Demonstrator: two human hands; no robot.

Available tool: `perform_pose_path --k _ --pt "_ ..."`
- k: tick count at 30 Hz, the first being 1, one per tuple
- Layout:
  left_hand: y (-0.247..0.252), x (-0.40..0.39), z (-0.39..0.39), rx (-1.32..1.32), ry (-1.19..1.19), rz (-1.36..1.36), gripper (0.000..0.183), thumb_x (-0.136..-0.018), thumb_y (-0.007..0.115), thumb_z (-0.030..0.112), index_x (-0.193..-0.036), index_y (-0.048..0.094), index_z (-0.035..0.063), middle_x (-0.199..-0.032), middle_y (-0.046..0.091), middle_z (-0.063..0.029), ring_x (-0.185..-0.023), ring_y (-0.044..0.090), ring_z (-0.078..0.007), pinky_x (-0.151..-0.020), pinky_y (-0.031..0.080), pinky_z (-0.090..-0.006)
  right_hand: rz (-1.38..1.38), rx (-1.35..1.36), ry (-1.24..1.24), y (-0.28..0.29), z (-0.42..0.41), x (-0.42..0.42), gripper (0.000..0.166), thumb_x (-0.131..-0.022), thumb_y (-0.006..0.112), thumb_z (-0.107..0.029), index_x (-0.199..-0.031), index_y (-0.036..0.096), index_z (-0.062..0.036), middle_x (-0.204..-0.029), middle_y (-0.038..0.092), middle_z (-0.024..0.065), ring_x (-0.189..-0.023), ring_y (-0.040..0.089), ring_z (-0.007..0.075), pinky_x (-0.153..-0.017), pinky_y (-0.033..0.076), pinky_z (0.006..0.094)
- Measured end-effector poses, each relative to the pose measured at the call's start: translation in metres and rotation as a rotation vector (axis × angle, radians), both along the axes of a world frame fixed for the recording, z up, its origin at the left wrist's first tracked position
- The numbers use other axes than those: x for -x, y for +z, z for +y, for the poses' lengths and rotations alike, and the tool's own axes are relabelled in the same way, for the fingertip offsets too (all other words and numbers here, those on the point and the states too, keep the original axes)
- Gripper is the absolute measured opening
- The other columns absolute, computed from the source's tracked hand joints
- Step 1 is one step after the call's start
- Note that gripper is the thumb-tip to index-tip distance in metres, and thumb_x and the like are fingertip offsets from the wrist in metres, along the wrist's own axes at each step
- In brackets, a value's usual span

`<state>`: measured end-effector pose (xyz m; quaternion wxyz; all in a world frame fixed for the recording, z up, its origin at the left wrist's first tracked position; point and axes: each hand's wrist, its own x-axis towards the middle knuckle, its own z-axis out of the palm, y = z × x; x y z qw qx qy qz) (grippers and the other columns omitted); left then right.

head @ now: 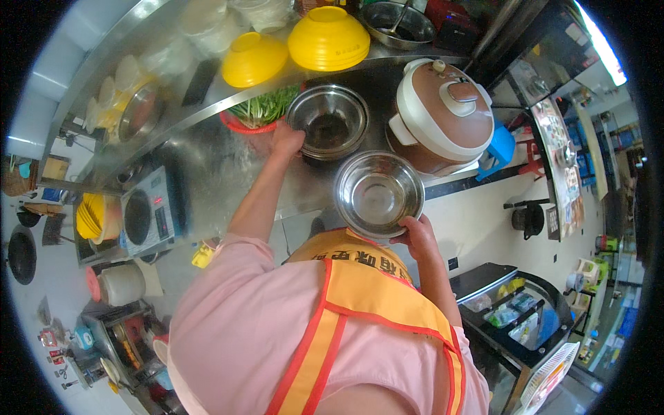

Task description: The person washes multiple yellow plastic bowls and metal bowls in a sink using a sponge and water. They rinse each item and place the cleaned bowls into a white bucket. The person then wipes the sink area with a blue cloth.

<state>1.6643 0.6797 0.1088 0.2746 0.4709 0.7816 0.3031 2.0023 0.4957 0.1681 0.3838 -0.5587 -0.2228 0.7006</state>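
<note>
My right hand (415, 234) grips the near rim of a shiny stainless steel bowl (380, 194), held over the counter's front edge. The bowl looks empty. At the left side of a second steel bowl (329, 122), which seems stacked in others on the counter, is my left hand (288, 139); its fingers are partly hidden at the rim. Just beyond that hand, a red basket (254, 129) holds green leafy vegetables (263, 109). A brown and white electric pressure cooker (443, 116) stands to the right of the bowls.
Upturned yellow bowls (329, 39) and a steel bowl with a ladle (398, 25) sit on the raised shelf (207, 106) behind. An induction cooker (155, 207) is at the left. A glass-topped display cooler (511, 306) stands at the lower right, a blue stool (497, 150) beyond the cooker.
</note>
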Motion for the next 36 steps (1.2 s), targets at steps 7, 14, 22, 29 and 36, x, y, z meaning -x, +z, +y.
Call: perform_pose_path --k 7,14,22,29,36 --pt "0.005 -0.002 -0.019 0.030 0.033 -0.681 0.054 -0.077 0.053 0.003 -0.129 0.041 0.0082 -0.108 0.058 -0.0179 -0.084 0.063 -0.0344 -0.055 0.056 -0.0460 -0.030 0.038 -0.037 -0.002 0.003 0.010 0.032 -0.077 0.049 -0.007 -0.105 0.050 0.0084 -0.083 0.062 0.0188 -0.053 0.061 0.0256 -0.049 0.056 0.0321" --pt "0.006 0.029 -0.007 -0.061 -0.267 0.296 0.039 -0.079 0.054 0.013 -0.117 0.052 0.0033 -0.091 0.062 -0.0207 -0.091 0.063 -0.0311 -0.055 0.055 -0.0401 -0.035 0.077 -0.002 -0.016 0.009 0.013 0.033 -0.079 0.051 -0.008 -0.109 0.049 0.0069 -0.086 0.063 0.0183 -0.057 0.064 0.0267 -0.049 0.057 0.0344" --pt "0.042 0.018 -0.025 -0.134 -0.115 -0.074 0.041 -0.076 0.054 0.013 -0.116 0.056 0.0046 -0.093 0.064 -0.0214 -0.086 0.063 -0.0324 -0.080 0.047 -0.0403 -0.086 0.081 -0.026 -0.013 0.009 0.026 0.031 -0.078 0.050 -0.007 -0.105 0.049 0.0093 -0.081 0.063 0.0188 -0.053 0.062 0.0258 -0.048 0.056 0.0319" --pt "0.081 0.104 -0.104 -0.319 -0.210 -0.416 0.035 -0.078 0.053 0.004 -0.113 0.055 0.0033 -0.098 0.061 -0.0107 -0.082 0.061 -0.0209 -0.072 0.047 -0.0308 -0.101 0.081 0.020 -0.009 0.005 0.010 0.034 -0.080 0.050 -0.007 -0.110 0.048 0.0074 -0.088 0.062 0.0184 -0.062 0.065 0.0290 -0.050 0.057 0.0355" --pt "0.045 0.173 -0.181 -0.065 -0.017 0.016 0.026 -0.078 0.055 0.008 -0.102 0.055 -0.0004 -0.075 0.059 -0.0108 -0.057 0.059 -0.0197 -0.049 0.048 -0.0353 -0.120 0.065 0.114 0.003 0.015 0.014 0.030 -0.075 0.050 -0.004 -0.103 0.050 0.0073 -0.082 0.061 0.0166 -0.058 0.063 0.0249 -0.045 0.054 0.0326"
